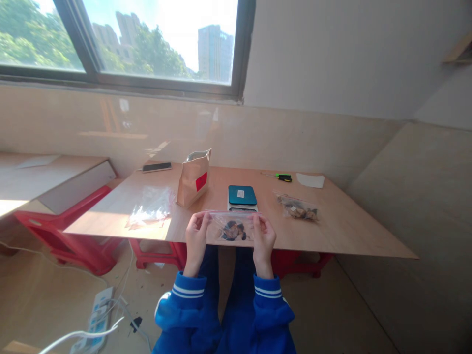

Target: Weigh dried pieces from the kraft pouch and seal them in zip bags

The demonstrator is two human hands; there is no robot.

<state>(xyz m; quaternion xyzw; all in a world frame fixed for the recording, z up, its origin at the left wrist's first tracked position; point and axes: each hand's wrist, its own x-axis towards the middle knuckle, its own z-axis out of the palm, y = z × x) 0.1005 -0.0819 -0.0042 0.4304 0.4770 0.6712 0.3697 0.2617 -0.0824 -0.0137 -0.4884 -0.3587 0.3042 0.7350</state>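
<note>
"Where's the clear zip-top bag (231, 229)?"

"Over the near edge of the surface (342, 228), long axis crosswise, midway between left grip (196, 237) and right grip (264, 238), each pinching a top corner, neither nearer."

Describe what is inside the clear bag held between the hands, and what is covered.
Inside the clear bag, dark brown pieces lie bunched near the middle. The left hand and right hand partly cover its ends, so anything behind them cannot be seen.
</note>
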